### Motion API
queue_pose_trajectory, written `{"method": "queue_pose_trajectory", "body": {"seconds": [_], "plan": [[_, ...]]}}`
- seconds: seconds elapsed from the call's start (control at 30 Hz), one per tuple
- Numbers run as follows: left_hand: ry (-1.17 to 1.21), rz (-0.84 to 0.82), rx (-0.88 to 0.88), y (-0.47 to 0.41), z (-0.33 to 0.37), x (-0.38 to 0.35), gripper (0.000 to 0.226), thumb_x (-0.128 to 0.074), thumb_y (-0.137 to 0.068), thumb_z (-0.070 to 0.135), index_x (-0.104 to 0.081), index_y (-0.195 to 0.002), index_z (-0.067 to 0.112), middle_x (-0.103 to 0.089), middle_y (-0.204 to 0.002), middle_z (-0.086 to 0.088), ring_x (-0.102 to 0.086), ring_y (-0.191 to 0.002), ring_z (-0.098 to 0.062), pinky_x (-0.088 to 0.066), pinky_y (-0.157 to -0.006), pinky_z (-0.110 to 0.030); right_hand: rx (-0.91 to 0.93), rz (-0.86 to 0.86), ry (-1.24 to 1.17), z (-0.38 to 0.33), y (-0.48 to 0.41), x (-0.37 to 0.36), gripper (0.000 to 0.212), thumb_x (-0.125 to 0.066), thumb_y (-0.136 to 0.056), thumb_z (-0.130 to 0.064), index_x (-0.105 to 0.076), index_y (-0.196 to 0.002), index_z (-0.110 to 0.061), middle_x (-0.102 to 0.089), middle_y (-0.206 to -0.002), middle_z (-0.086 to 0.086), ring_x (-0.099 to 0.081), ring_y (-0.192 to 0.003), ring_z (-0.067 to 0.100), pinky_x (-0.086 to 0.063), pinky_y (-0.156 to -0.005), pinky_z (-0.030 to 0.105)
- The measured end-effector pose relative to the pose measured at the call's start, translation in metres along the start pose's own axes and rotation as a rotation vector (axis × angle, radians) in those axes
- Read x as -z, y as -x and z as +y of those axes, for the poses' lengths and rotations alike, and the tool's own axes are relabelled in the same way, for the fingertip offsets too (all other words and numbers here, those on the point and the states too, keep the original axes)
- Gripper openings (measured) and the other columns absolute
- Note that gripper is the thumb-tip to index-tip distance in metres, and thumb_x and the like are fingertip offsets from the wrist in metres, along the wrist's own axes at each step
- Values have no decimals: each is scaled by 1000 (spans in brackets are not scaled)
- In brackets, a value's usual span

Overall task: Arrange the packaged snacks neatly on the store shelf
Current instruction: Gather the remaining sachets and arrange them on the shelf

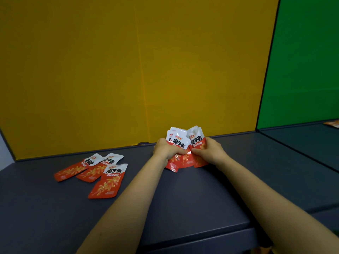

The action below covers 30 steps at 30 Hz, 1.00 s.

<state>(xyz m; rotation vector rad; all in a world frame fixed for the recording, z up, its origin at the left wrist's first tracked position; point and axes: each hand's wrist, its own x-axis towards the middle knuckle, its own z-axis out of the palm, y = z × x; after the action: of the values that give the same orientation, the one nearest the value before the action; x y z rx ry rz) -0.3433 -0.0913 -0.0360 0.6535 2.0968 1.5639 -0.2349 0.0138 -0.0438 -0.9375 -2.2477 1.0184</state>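
Note:
Several red-and-white snack packets [180, 142] stand bunched upright near the back of the dark grey shelf [201, 195], against the yellow back panel. My left hand [167, 149] grips the bunch from the left and my right hand [211, 150] grips it from the right, both closed on the packets' red lower halves. Three more of the same packets [108, 178] lie flat on the shelf to the left, fanned and partly overlapping.
The yellow back panel [128, 70] closes the shelf behind. A dark divider [266, 74] separates a green-backed bay [308, 61] on the right, where an orange packet [333, 123] shows at the frame edge. The shelf's front edge [201, 241] runs below my forearms.

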Motion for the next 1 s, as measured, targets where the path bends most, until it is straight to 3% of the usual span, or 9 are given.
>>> {"method": "queue_pose_trajectory", "body": {"seconds": [0.07, 0.17, 0.33, 0.47, 0.7, 1.0], "plan": [[111, -78, -3, 4, 2, 1, 39, -80, -63, -3, -67, -100, 3, -70, -90, -12, -66, -70, -22, -57, -68, -32, 7, 22, -77, 0, 5, 7, 40, -71, -81, -26, -58, -114, -10, -64, -118, 10, -59, -109, 25, -47, -94, 37], [159, -142, 19, 11, 5, 2, 33, -78, -69, 0, -66, -99, 6, -70, -83, -7, -66, -59, -16, -56, -54, -24, -7, 47, -167, 6, 14, 23, 38, -72, -80, -23, -60, -113, -10, -66, -114, 9, -62, -106, 25, -49, -95, 41], [160, -128, 67, 23, 9, 0, 22, -76, -74, 9, -63, -92, 11, -71, -70, -5, -66, -59, -16, -53, -53, -24, -54, 7, -382, 34, 43, 71, 32, -71, -82, -15, -61, -111, -8, -68, -105, 9, -66, -95, 23, -53, -89, 39], [241, -141, 70, 44, 22, -26, 11, -71, -79, 9, -62, -84, 12, -68, -50, 1, -65, -45, -12, -54, -44, -23, -73, -22, -533, 66, 72, 122, 23, -67, -85, -12, -61, -107, -9, -69, -86, 2, -65, -69, 10, -55, -61, 18], [389, -255, 50, 103, 42, -144, 7, -66, -83, 5, -62, -85, 10, -70, -55, -1, -66, -46, -11, -54, -44, -24, -91, -28, -618, 133, 117, 221, 16, -65, -87, -10, -63, -102, -8, -69, -77, 2, -65, -53, 2, -53, -54, 16], [449, -322, -34, 161, 69, -333, 13, -67, -82, 5, -64, -95, 7, -71, -58, 0, -67, -49, -11, -57, -51, -25, -106, -47, -684, 223, 146, 334, 12, -63, -88, -18, -66, -97, -11, -73, -76, 2, -68, -58, 8, -54, -57, 19]]}}
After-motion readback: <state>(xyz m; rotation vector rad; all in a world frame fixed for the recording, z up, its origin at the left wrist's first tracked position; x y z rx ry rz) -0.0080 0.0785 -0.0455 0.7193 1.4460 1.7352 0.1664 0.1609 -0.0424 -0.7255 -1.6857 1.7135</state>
